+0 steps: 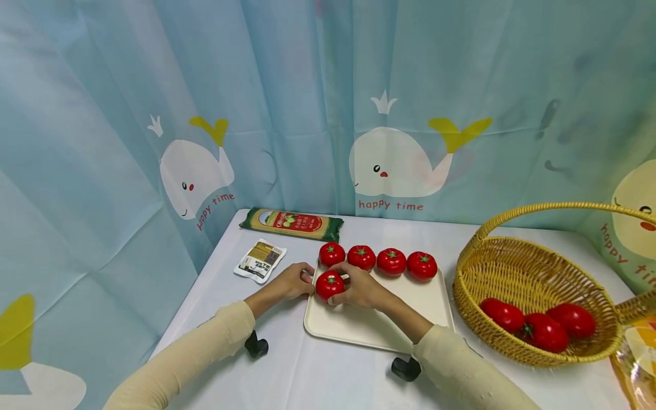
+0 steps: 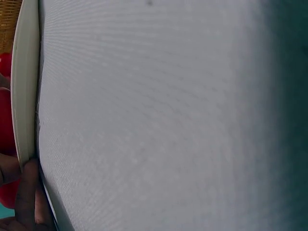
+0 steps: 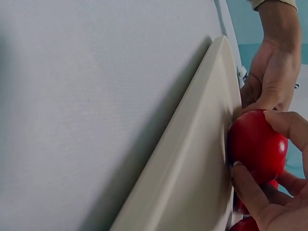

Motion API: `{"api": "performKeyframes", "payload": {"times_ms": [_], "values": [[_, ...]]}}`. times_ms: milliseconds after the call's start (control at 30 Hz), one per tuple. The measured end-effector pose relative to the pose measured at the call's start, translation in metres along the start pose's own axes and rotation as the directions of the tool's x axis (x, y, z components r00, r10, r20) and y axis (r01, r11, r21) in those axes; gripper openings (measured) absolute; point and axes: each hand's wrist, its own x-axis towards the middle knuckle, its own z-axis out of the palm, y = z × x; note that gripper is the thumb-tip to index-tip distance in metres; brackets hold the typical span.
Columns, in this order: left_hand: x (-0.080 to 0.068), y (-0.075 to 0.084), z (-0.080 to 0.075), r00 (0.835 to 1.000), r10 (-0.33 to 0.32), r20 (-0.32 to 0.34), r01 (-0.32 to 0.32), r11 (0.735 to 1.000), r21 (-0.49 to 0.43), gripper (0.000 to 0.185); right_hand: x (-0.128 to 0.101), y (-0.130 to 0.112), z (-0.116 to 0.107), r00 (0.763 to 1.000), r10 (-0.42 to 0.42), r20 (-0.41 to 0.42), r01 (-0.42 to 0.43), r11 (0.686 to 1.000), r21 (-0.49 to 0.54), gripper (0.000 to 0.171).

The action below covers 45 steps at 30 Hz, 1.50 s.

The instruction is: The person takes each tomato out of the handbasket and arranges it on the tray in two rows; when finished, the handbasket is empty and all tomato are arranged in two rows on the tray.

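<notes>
My right hand [image 1: 363, 289] holds a red tomato [image 1: 329, 286] at the left end of a cream tray [image 1: 353, 335]. In the right wrist view, thumb and fingers sit round the sides of that tomato [image 3: 257, 147], low over the tray. My left hand [image 1: 291, 283] pinches the tray's left edge; in the left wrist view its fingers [image 2: 27, 192] meet the rim [image 2: 25, 91] at the corner. Along the far side of the tray stand several more tomatoes [image 1: 392, 262] in a row, green stems up.
To the right is a wicker basket [image 1: 463, 290] with a tall handle, holding 3 red tomatoes [image 1: 546, 332]. A green-ended spaghetti packet [image 1: 292, 224] lies at the back left, a small white pouch [image 1: 260, 261] in front of it. A yellow bag [image 1: 640, 359] shows at the right edge.
</notes>
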Motion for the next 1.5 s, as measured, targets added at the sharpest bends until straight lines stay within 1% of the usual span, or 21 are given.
{"api": "performKeyframes", "payload": {"times_ms": [233,367,567,667,800,1067,1133,1300,1500], "values": [[0.001,-0.001,0.0,1.0,-0.009,0.006,0.009,1.0,-0.003,0.044,0.0,0.002,-0.003,1.0,0.0,0.011,0.001,1.0,-0.014,0.069],[0.001,0.0,0.0,1.0,-0.011,-0.006,0.011,1.0,0.01,0.044,0.0,0.003,-0.006,1.0,-0.008,0.014,0.008,1.0,-0.008,0.071],[0.001,0.001,0.001,1.0,-0.009,-0.013,0.01,1.0,0.007,0.044,-0.004,-0.002,-0.012,1.0,0.027,0.002,-0.027,0.999,-0.019,0.071],[0.001,0.001,0.0,1.0,-0.008,-0.009,0.008,1.0,-0.002,0.045,-0.009,-0.006,-0.019,1.0,0.014,0.006,-0.014,0.999,-0.043,0.069],[0.001,0.001,0.0,1.0,-0.011,-0.005,0.011,1.0,-0.015,0.045,-0.017,-0.015,-0.032,0.999,-0.028,0.019,0.029,0.997,-0.074,0.066],[0.001,0.001,0.0,1.0,-0.021,0.012,0.021,1.0,-0.018,0.045,-0.036,-0.028,-0.062,0.997,-0.07,0.022,0.072,0.989,-0.129,0.059],[0.001,0.001,0.0,1.0,-0.02,0.013,0.02,1.0,-0.019,0.045,-0.04,-0.029,-0.071,0.997,-0.078,0.025,0.08,0.99,-0.116,0.059],[0.001,0.002,-0.001,1.0,-0.022,0.013,0.023,1.0,-0.022,0.045,-0.051,-0.026,-0.092,0.996,-0.076,0.035,0.079,0.994,-0.076,0.059],[0.0,0.003,0.0,1.0,-0.026,0.009,0.026,0.999,-0.022,0.045,-0.068,-0.016,-0.117,0.995,-0.089,0.048,0.094,0.99,-0.11,0.052]]}}
